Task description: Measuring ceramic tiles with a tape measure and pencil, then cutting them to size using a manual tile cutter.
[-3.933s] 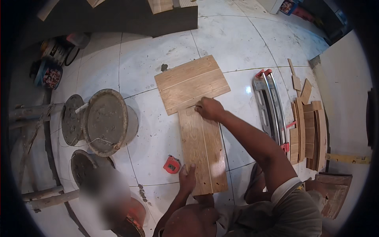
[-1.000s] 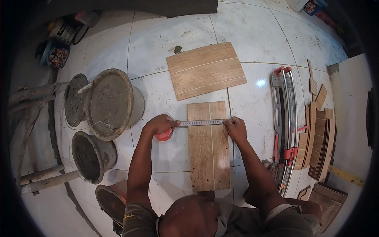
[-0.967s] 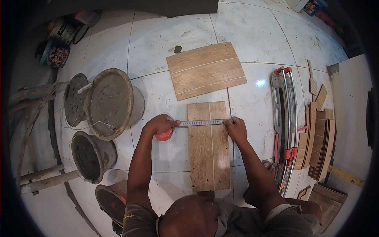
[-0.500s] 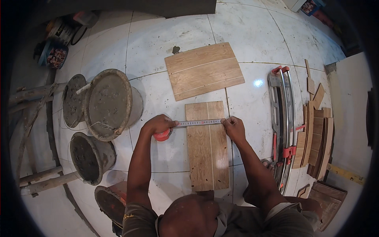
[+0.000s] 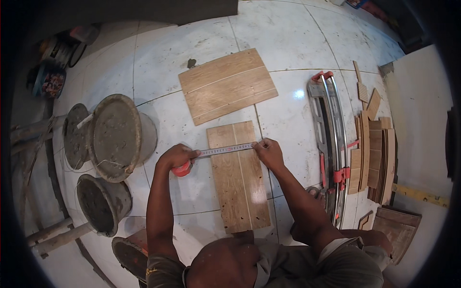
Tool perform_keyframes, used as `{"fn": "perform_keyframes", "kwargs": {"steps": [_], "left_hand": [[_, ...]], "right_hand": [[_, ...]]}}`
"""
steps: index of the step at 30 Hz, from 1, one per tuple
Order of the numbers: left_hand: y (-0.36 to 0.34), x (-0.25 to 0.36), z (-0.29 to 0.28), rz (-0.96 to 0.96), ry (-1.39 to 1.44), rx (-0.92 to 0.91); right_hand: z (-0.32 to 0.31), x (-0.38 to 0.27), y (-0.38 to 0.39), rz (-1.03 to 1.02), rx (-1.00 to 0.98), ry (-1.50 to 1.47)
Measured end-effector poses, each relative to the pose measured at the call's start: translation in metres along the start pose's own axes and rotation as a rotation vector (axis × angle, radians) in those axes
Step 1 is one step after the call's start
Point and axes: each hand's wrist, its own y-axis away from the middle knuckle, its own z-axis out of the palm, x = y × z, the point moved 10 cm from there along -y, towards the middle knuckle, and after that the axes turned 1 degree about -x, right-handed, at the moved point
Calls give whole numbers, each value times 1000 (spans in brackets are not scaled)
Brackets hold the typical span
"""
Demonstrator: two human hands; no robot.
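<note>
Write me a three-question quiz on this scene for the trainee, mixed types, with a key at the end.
1. Multiple choice. The right hand is pinching: (a) a bucket's rim; (b) the tape measure's strip; (c) a wooden pole.
2. True or false: the far board is stacked on top of the near board.
3. Fill in: the tile cutter lies to the ____ of the near board.

Key: 1. b. 2. False; there is a gap of floor between them. 3. Right; the tile cutter has two shiny rails.

Mortar buckets (image 5: 148, 137), a tile cutter (image 5: 328, 139) and stacked tiles (image 5: 375, 158) mark an indoor worksite.
</note>
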Motion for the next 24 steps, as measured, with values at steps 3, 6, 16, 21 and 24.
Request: {"fn": "perform_keyframes", "kwargs": {"steps": [3,6,16,21,24], "left_hand": [[1,-2,-1,-39,25,3],[2,-1,-1,-42,29,3],[-3,-8,4,-28,94,-15],[-2,-8,2,-22,61,2],[-2,-7,2,-20,75,9]], "right_hand": [[2,3,1,35,-27,-12],[1,1,2,44,-35,-23],[-2,-3,3,41,-17,-2],[0,0,2,58,-30,-43],[-1,0,2,56,-30,-20]]}}
